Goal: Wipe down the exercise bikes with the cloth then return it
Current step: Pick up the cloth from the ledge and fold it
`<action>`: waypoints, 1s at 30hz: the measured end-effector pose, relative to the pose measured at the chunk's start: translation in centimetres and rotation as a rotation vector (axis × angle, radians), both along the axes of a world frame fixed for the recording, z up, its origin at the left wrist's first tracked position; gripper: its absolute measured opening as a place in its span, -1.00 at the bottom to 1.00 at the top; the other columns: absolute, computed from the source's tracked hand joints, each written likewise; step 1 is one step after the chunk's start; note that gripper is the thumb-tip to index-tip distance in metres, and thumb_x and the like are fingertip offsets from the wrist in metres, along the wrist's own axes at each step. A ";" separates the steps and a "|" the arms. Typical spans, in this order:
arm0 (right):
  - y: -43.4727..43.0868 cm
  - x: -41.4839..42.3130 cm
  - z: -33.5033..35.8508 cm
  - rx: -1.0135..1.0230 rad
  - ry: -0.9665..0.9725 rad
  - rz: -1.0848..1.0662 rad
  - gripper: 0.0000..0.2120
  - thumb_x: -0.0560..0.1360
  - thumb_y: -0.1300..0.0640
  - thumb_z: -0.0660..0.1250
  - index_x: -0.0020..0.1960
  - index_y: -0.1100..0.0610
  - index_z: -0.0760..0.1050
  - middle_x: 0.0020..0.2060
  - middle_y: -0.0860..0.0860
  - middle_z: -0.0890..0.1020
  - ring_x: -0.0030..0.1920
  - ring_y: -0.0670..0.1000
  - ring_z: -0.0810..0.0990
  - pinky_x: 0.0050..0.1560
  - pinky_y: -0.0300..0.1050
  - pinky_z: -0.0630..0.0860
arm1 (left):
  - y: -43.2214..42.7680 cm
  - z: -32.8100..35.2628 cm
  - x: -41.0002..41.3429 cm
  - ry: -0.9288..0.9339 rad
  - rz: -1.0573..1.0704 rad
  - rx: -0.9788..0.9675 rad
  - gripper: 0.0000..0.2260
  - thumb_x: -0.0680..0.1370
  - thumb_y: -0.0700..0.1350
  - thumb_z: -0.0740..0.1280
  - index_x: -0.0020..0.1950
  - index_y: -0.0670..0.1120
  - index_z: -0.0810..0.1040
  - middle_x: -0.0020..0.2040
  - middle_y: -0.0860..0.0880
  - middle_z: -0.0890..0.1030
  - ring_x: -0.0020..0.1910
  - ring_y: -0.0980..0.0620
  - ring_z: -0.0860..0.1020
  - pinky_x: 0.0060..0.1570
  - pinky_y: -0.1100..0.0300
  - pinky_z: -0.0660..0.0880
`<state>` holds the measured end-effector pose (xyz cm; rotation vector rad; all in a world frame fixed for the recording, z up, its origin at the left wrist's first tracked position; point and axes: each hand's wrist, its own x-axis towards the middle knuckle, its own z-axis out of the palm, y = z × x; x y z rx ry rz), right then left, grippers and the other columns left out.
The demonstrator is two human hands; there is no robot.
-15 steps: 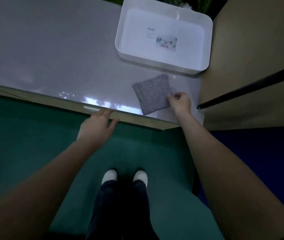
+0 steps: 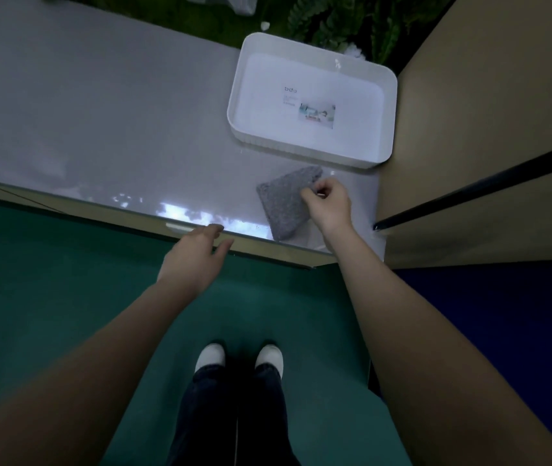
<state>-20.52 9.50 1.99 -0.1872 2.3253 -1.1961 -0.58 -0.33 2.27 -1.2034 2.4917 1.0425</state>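
A folded grey cloth lies on the glossy grey table, near its front right corner. My right hand lies over the cloth's right side, and its curled fingers pinch the cloth's right edge. My left hand hovers at the table's front edge with its fingers relaxed and holds nothing. No exercise bike is in view.
A white rectangular tray with a printed label inside sits just behind the cloth. A tan wall panel with a black rail closes off the right side. Green plants stand behind the table. Green floor and my feet are below.
My right hand has moved up over the cloth's right side and closed its fingers on the edge. The left hand has hardly moved.
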 end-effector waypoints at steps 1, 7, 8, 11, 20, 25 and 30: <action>-0.3 0.4 1.2 -0.042 -0.029 -0.001 -0.84 0.45 0.28 0.32 -0.24 0.11 0.40 -0.35 -0.05 0.45 -0.32 -0.14 0.39 -0.33 -0.42 0.33 | -0.1 0.6 -0.2 0.041 0.037 0.047 -0.63 0.62 0.05 0.19 0.36 -0.09 0.42 0.26 -0.08 0.54 0.16 -0.09 0.53 0.09 0.07 0.46; -1.3 3.3 10.6 -0.295 -0.204 -0.027 -0.80 0.48 0.31 0.27 -0.26 0.11 0.35 -0.30 0.03 0.37 -0.18 0.01 0.35 -0.13 -0.09 0.30 | -0.6 6.4 -1.8 0.243 0.381 0.403 -0.67 0.62 0.04 0.18 0.24 -0.13 0.51 0.20 -0.11 0.58 0.12 -0.06 0.54 0.15 0.06 0.46; -1.2 3.8 12.1 -0.348 -0.240 -0.021 -0.80 0.49 0.33 0.26 -0.26 0.13 0.35 -0.28 0.07 0.37 -0.16 0.03 0.35 -0.12 -0.06 0.30 | -0.7 7.6 -2.1 0.287 0.454 0.499 -0.67 0.63 0.05 0.16 0.23 -0.15 0.50 0.19 -0.13 0.59 0.09 -0.07 0.55 0.13 0.03 0.48; -0.6 5.7 16.6 -0.553 -0.362 -0.006 -0.72 0.52 0.37 0.21 -0.32 0.13 0.32 -0.29 0.05 0.41 -0.19 -0.02 0.42 -0.20 -0.14 0.38 | -0.9 11.5 -2.4 0.376 0.644 0.849 -0.55 0.63 0.12 0.11 0.26 -0.22 0.47 0.08 -0.11 0.61 -0.04 -0.02 0.57 -0.11 0.11 0.50; 3.0 11.4 24.8 -0.546 -0.125 0.040 -0.76 0.49 0.39 0.22 -0.28 0.14 0.30 -0.30 0.00 0.38 -0.19 -0.06 0.37 -0.18 -0.20 0.29 | -0.2 21.2 1.6 0.653 0.651 1.093 -0.90 0.56 -0.16 0.31 0.01 -0.17 0.55 -0.11 -0.08 0.61 -0.17 0.03 0.57 -0.25 0.16 0.57; 3.5 15.1 27.1 -0.410 0.177 0.197 -0.74 0.44 0.39 0.27 -0.27 0.12 0.29 -0.36 -0.12 0.37 -0.30 -0.18 0.36 -0.25 -0.41 0.34 | 0.6 25.0 4.6 0.724 0.611 0.807 -0.97 0.54 -0.24 0.35 -0.09 -0.17 0.51 -0.19 -0.08 0.50 -0.22 0.05 0.52 -0.38 0.24 0.51; 2.8 18.4 28.4 -0.346 0.315 0.383 -0.82 0.42 0.37 0.32 -0.21 0.17 0.35 -0.31 -0.04 0.44 -0.25 -0.08 0.45 -0.20 -0.25 0.43 | 1.8 27.9 7.1 0.794 0.634 0.739 -0.88 0.51 -0.31 0.36 -0.13 -0.12 0.50 -0.27 -0.02 0.44 -0.32 0.13 0.52 -0.40 0.25 0.52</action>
